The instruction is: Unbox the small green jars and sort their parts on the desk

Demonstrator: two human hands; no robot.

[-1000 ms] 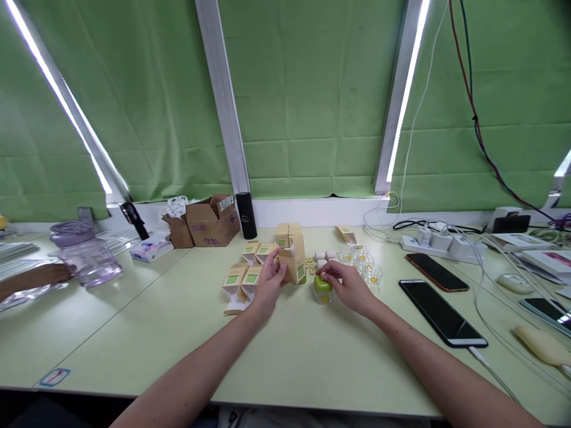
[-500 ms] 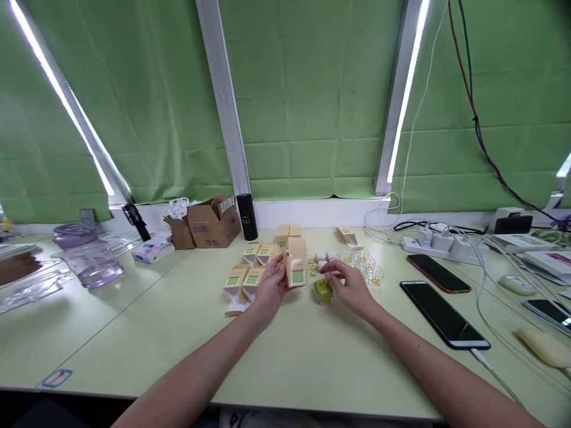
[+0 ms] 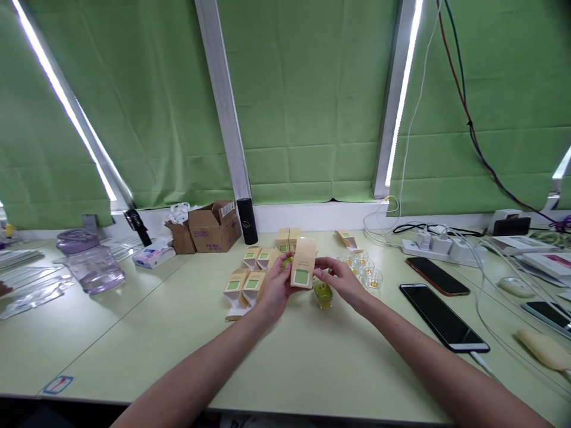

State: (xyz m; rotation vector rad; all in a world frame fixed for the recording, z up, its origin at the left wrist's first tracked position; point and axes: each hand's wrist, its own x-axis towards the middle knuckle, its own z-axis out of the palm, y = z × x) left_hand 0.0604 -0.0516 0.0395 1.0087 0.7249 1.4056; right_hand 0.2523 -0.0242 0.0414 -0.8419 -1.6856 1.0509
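Both hands meet at the middle of the pale green table [image 3: 312, 362]. My left hand [image 3: 275, 288] is closed on a small tan carton with a green label [image 3: 303, 271], held upright above the table. My right hand [image 3: 339, 280] pinches the carton's right edge. Just below the carton, a small clear jar with a green lid [image 3: 323, 293] stands on the table. Several more tan cartons [image 3: 244, 283] lie to the left of my left hand. Several small clear jars with yellow contents [image 3: 366, 268] stand behind my right hand.
An open brown cardboard box [image 3: 213, 225] and a black cylinder [image 3: 247, 221] stand at the back. A purple-lidded clear jug [image 3: 91, 263] is far left. Two phones [image 3: 441, 317] lie to the right, with a power strip [image 3: 436, 244] and cables behind them.
My left hand lifted the carton and turned its green label toward me. My right hand left the green-lidded jar and came up to the carton's edge.
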